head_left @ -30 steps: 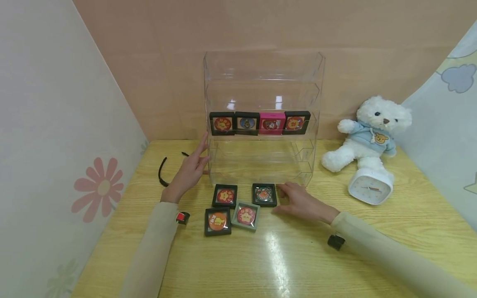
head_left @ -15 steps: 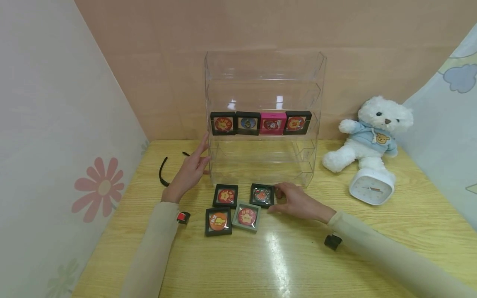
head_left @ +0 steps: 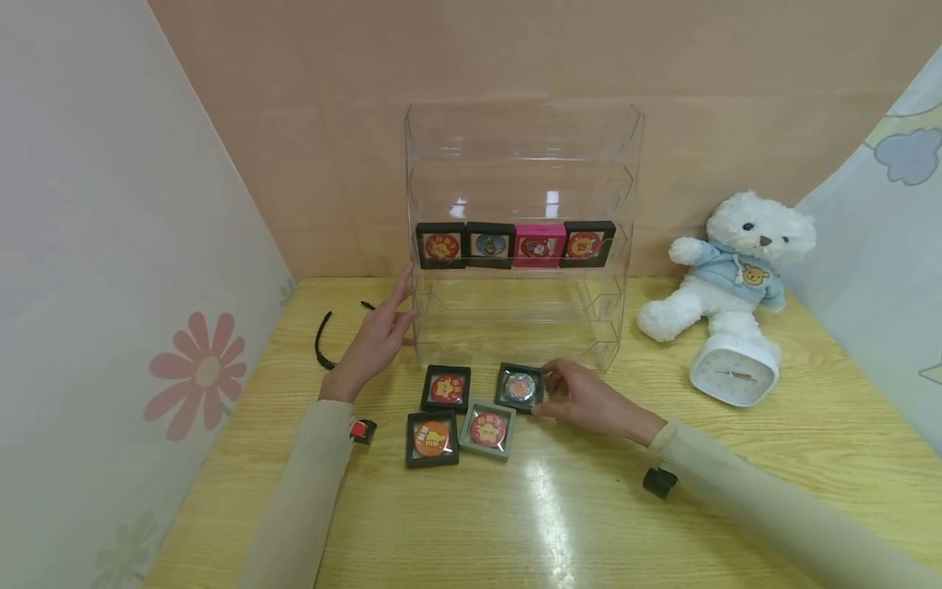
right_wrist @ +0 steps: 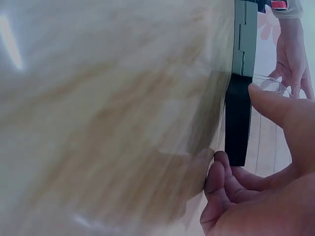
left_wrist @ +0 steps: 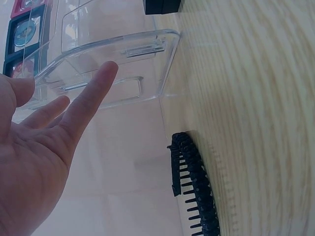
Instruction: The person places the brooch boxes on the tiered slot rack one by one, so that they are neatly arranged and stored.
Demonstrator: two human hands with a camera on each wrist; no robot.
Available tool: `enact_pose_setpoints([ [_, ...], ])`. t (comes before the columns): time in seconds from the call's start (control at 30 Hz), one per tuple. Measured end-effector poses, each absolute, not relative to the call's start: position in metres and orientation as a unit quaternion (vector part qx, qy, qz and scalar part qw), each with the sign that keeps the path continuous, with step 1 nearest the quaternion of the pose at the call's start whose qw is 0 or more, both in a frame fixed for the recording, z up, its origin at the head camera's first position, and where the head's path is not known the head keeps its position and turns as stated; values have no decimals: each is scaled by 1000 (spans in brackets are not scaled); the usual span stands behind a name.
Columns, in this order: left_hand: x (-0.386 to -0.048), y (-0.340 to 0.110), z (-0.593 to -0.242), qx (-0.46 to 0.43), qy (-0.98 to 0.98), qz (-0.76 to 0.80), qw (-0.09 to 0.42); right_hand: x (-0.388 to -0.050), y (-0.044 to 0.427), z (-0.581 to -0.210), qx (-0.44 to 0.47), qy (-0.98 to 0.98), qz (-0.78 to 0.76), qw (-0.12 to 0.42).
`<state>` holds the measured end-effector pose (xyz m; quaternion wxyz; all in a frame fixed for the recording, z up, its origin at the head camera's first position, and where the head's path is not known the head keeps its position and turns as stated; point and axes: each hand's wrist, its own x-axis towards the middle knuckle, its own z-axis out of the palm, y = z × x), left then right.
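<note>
A clear acrylic tiered rack stands at the back of the table. My left hand, fingers extended, rests against the rack's left side; the left wrist view shows that hand with its fingers spread along the clear side panel. My right hand pinches the right side of a black square badge frame between thumb and fingers. In the right wrist view the black frame shows edge-on, close to the table. Left of it lie a black frame, a black frame with an orange badge and a grey-green frame.
Several framed badges, one of them pink, stand in a row on the rack's middle tier. A white teddy bear sits at the right behind a white clock. A black hair clip lies at the left.
My right hand first moved left onto the black frame, pushing it slightly left. Now its thumb and fingers are on the frame's edge and the frame is slightly shifted back right. My left hand stays put.
</note>
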<state>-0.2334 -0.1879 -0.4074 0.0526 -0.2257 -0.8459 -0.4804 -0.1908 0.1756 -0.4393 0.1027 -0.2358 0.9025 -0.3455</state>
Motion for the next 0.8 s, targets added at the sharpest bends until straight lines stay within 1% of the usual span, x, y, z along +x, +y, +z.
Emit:
enact_pose_setpoints([
  [0.17, -233, -187, -407, -223, -848, -478, 54, -186, 178, -438, -217, 903, -360, 90],
  [0.5, -232, -187, -408, -221, -846, -483, 54, -179, 179, -437, -235, 899, -368, 29],
  [0.8, -233, -187, -408, -222, -844, -485, 51, -174, 180, -431, -243, 898, -367, 7],
])
